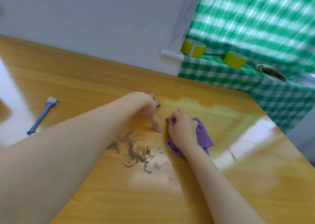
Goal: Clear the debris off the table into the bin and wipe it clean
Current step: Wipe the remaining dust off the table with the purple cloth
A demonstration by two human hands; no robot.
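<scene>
A smear of brown dirt lies on the glossy wooden table, just in front of both hands. My right hand grips a bunched purple cloth and holds it down on the table to the right of the dirt. My left hand rests on the table just left of the cloth, its thumb stretched out toward me and touching the wood, its fingers pointing away and partly hidden behind the wrist. A few dark specks lie between the two hands.
A blue brush lies on the table at the left. At the far right, a surface under a green checked cover holds two yellow tape rolls and another roll. A white wall runs behind the table.
</scene>
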